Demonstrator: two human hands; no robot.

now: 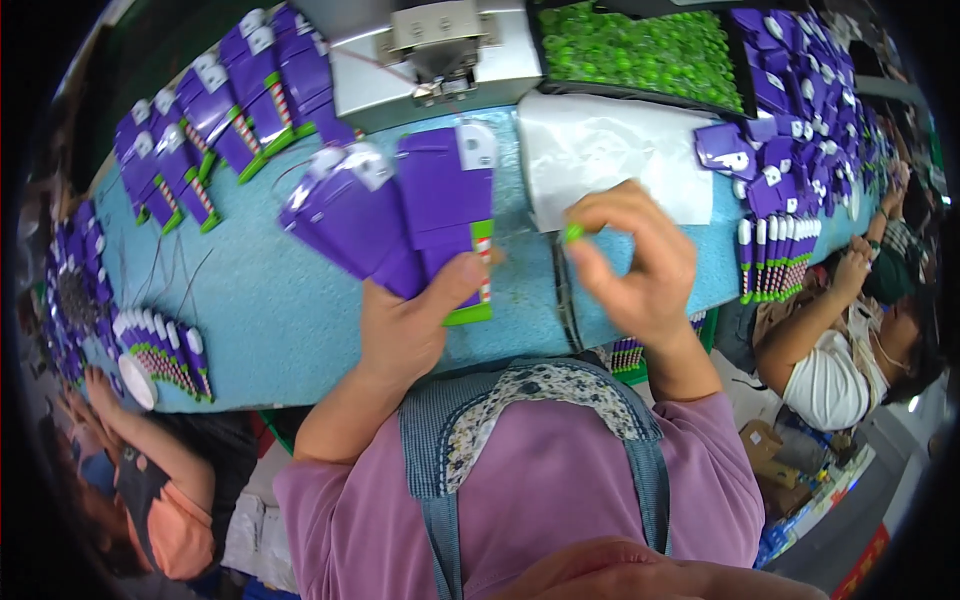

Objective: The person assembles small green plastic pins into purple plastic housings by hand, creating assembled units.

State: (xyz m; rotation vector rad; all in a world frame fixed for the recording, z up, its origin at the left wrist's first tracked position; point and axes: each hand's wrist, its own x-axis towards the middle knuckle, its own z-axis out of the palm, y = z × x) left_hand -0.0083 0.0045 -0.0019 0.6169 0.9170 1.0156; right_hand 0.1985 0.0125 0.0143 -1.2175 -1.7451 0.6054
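Observation:
In the middle of the view, my left hand (405, 330) is closed on two purple plastic pieces fanned apart. The left purple piece (350, 220) tilts to the left and has a white patch at its top. Beside it, the right purple piece (435, 185) stands nearly upright, with a red-and-white striped strip and green along its right edge. My right hand (645, 270) is raised to the right, thumb and forefinger pinching a small green plastic part (573, 232). The two hands are apart.
A metal machine (435, 50) stands at the back beside a black tray (640, 95) of small green parts. White plastic sheeting (620, 160) lies before the tray. Purple pieces are laid out at back left (215, 105) and heaped at right (790, 100). Co-workers sit on both sides.

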